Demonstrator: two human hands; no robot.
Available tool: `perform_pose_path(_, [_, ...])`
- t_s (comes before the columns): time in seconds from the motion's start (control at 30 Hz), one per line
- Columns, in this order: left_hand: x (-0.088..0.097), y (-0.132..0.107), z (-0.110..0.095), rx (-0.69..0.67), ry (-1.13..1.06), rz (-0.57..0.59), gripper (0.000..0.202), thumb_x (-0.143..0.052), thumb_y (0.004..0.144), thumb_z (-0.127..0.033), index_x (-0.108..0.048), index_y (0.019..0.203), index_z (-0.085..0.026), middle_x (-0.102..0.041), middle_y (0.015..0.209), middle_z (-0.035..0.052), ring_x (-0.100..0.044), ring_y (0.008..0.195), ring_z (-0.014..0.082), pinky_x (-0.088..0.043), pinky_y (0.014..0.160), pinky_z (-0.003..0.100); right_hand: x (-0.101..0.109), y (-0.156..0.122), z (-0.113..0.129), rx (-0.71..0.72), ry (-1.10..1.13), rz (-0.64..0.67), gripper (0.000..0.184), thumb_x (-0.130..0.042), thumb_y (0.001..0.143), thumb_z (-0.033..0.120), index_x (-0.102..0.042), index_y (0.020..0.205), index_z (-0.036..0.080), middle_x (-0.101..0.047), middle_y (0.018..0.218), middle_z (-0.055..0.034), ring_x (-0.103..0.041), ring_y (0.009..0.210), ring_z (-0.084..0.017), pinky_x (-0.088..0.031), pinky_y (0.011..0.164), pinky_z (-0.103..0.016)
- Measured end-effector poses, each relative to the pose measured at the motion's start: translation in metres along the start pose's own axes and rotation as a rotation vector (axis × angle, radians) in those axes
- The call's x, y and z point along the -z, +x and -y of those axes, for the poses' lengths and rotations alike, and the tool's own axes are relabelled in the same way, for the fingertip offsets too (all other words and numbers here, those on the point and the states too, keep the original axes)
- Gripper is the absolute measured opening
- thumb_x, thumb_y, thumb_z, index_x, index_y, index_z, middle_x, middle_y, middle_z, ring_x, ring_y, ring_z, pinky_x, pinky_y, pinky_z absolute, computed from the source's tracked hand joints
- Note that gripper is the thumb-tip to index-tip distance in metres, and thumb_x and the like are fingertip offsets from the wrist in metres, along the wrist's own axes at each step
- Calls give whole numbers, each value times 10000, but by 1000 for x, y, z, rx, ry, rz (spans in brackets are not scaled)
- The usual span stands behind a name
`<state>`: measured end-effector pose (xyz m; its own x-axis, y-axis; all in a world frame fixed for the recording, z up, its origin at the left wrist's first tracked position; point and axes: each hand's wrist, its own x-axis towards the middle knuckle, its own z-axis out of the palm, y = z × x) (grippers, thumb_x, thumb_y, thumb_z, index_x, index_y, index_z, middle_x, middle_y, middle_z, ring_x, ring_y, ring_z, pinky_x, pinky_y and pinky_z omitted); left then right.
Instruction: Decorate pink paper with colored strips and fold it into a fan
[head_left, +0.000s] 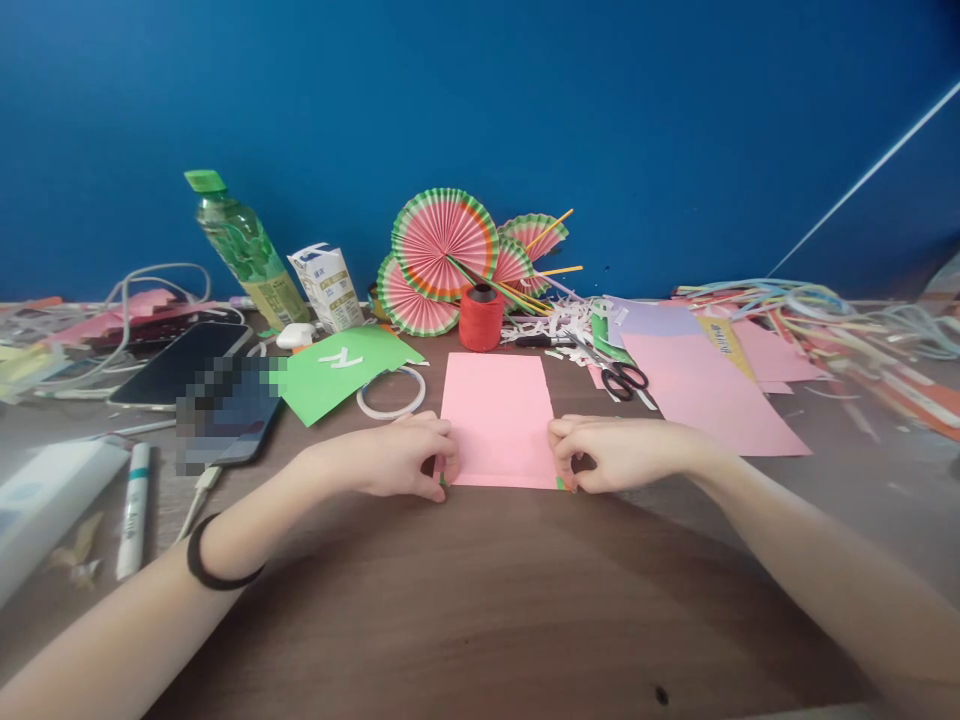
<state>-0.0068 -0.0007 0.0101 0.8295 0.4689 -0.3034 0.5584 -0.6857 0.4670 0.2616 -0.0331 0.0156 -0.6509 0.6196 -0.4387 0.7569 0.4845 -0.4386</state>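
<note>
Left hand [409,455] and right hand [596,452], fingers pinching the near corners of a flat rectangular pink paper sheet [499,415], smooth brown wooden desk [480,600], red thread spool [481,317] beyond

A pink paper [499,415], plain and rectangular, is laid flat on the brown tabletop [480,600], with its longer sides running away from the person. Its near edge is pinched at both corners, the left one by the left hand [409,455] and the right one by the right hand [600,452]. A sliver of green is seen at each pinched corner. The far edge is left free.
</note>
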Motion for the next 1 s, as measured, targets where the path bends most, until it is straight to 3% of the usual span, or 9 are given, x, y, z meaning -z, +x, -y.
perform_pose_path(0.2, [-4, 1, 4, 9, 16, -26, 87, -650, 683, -218, -582, 733, -196, -523, 770, -5, -451, 811, 163, -326, 679, 242, -3, 2, 4, -32, -46, -50, 113, -487, 722, 217, -578, 669, 174, -502, 807, -33, -509, 779, -169, -368, 690, -268])
perform_pose_path(0.37, [-4, 0, 3, 17, 59, -44, 94, -654, 692, -229, -580, 738, -195, -536, 780, -1, -458, 814, 167, -326, 667, 246, -3, 4, 8, -73, -66, -46, 276, -519, 755, 433, -552, 679, 170, -488, 846, -33, -506, 762, -169, -348, 638, -262])
perform_pose_path(0.73, [-3, 0, 0, 30, 152, -105, 26, -525, 734, -178, -549, 737, -189, -555, 753, 4, -487, 743, 149, -337, 612, 237, -1, 5, 8, -61, -24, -9, 233, -511, 762, 366, -497, 640, 167, -498, 801, -9, -459, 651, -116, -291, 547, -224])
perform_pose_path(0.87, [1, -1, -1, 40, 175, -143, 84, -459, 725, -144, -522, 693, -190, -552, 706, -8, -497, 696, 136, -337, 602, 231, -2, 4, 7, -77, -58, -66, 230, -560, 717, 395, -520, 652, 178, -535, 767, -6, -465, 648, -126, -292, 545, -223])
perform_pose_path(1.0, [10, -3, -3, 97, 93, -226, 90, -430, 751, -189, -513, 717, -191, -560, 718, -19, -499, 657, 124, -339, 584, 227, 1, -1, 7, -87, -57, -183, 43, -519, 706, 223, -532, 681, 191, -555, 724, 12, -468, 617, -114, -296, 535, -217])
